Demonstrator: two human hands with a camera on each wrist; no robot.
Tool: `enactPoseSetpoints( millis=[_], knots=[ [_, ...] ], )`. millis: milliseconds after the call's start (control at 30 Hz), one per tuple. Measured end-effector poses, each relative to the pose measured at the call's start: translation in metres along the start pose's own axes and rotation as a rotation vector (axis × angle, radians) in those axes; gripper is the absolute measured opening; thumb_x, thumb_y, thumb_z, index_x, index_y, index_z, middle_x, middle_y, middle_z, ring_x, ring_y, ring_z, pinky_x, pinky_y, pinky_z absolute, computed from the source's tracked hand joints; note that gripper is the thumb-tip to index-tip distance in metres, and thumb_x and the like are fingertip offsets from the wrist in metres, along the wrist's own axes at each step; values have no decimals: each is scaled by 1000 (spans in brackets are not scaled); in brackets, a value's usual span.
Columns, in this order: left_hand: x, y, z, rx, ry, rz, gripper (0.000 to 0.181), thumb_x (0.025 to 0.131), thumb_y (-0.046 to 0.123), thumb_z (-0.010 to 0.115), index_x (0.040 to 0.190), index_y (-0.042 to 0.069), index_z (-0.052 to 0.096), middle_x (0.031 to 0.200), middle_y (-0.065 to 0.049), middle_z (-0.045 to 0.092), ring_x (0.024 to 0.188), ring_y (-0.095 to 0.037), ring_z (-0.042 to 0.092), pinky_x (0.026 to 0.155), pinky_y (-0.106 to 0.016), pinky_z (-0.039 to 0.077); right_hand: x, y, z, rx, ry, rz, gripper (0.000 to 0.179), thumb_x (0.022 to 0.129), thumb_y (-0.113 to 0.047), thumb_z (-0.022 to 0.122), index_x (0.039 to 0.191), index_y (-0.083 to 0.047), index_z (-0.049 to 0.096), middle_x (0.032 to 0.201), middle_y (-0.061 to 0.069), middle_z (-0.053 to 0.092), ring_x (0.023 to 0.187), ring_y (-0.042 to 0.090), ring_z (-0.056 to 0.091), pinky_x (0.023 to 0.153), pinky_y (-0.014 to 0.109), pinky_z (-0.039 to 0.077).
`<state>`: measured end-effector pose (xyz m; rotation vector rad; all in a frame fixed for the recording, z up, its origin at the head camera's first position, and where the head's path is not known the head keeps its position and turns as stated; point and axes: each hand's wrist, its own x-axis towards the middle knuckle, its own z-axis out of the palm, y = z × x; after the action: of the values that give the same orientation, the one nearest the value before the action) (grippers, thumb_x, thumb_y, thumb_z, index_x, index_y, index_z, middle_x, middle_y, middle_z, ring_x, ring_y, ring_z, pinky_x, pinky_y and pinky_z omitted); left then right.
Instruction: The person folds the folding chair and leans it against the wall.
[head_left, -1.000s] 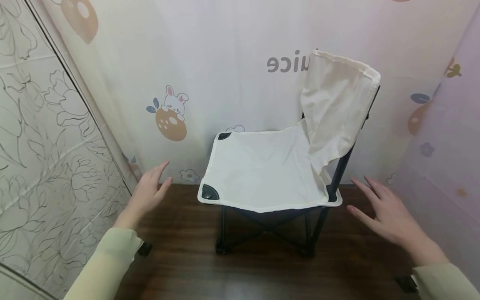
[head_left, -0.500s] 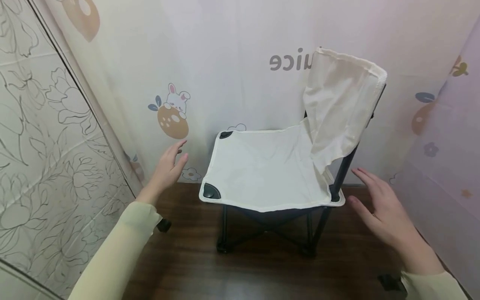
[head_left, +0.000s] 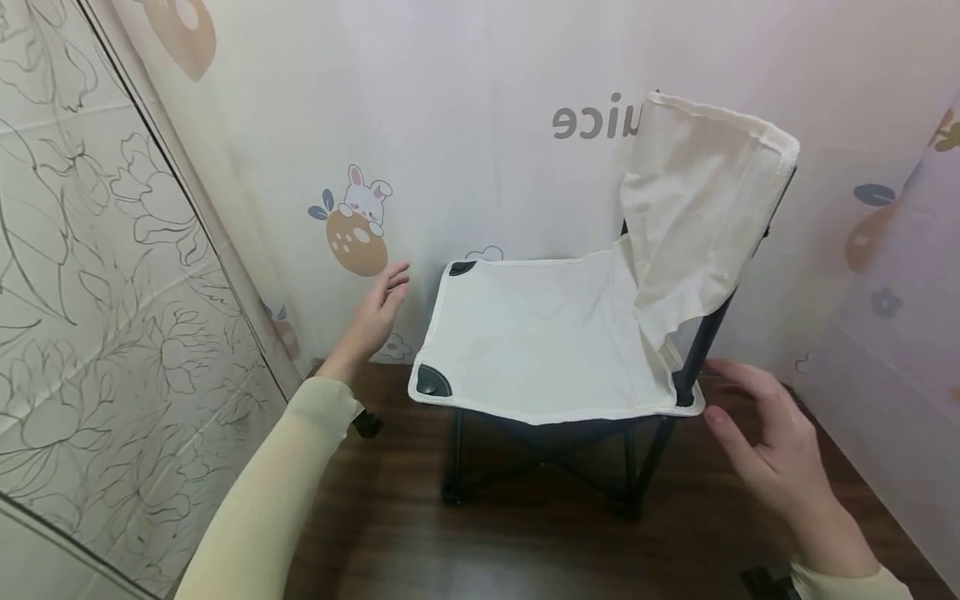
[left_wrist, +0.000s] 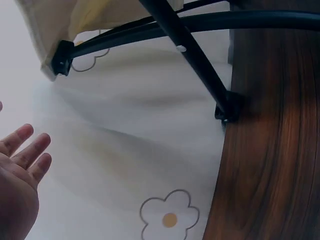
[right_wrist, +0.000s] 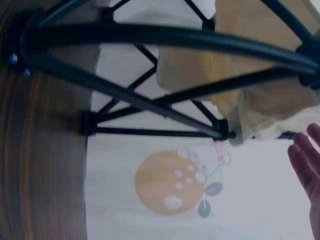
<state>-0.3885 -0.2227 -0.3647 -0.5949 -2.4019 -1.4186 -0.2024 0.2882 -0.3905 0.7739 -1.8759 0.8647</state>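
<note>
A folding camp chair (head_left: 540,333) with a cream cloth seat and black tube legs stands unfolded in the head view, its backrest (head_left: 708,196) on the right side. Left of the seat, my left hand (head_left: 372,317) hovers with relaxed fingers, apart from the cloth. My right hand (head_left: 780,450) is by the seat's near right corner, fingers loosely bent and holding nothing; whether a fingertip touches the chair I cannot tell. In the left wrist view the left hand (left_wrist: 20,175) is palm up, away from the chair legs (left_wrist: 200,65). Fingertips of the right hand (right_wrist: 310,160) lie near the chair's cloth (right_wrist: 260,105).
Behind the chair hangs a pale printed curtain (head_left: 480,150) with a rabbit picture and mirrored lettering. A flower-line panel (head_left: 142,333) stands close on the left, another pale curtain (head_left: 900,400) on the right. The floor (head_left: 510,550) is dark wood.
My left hand has moved right and up towards the seat's left edge. The right hand has come closer to the chair's near right corner, its fingers bending more. The view has shifted slightly left.
</note>
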Motion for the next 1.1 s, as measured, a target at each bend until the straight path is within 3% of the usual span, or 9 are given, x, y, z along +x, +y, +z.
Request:
enactPoseSetpoints(
  millis=[200,467,733,1100],
  knots=[
    [6,-2,12,-13,-54,-85,56,118,40,44,169,18,38,168,-21,45,153,-43,45,121,-69,37,-2,-12,16,47,46,-16,57,111,-36,66,134,15,62,133,21,70,127,2,60,110,14,43],
    [21,11,20,-53,-64,-77,58,116,47,48,167,20,43,160,-18,51,146,-39,52,118,-68,41,3,-20,28,103,169,-6,62,103,-38,78,120,18,59,130,24,73,123,4,67,110,17,47],
    [30,19,34,-98,-68,-85,55,116,37,51,167,18,41,161,-20,51,146,-40,54,119,-62,43,6,-26,35,87,184,-16,55,105,-39,76,118,14,67,127,30,71,129,9,66,112,20,47],
    [38,16,47,-165,-89,-114,53,114,37,55,163,19,47,156,-19,54,137,-36,59,110,-58,50,13,-37,46,-17,191,-33,62,102,-57,73,112,3,80,118,37,69,127,16,60,109,18,44]
  ],
)
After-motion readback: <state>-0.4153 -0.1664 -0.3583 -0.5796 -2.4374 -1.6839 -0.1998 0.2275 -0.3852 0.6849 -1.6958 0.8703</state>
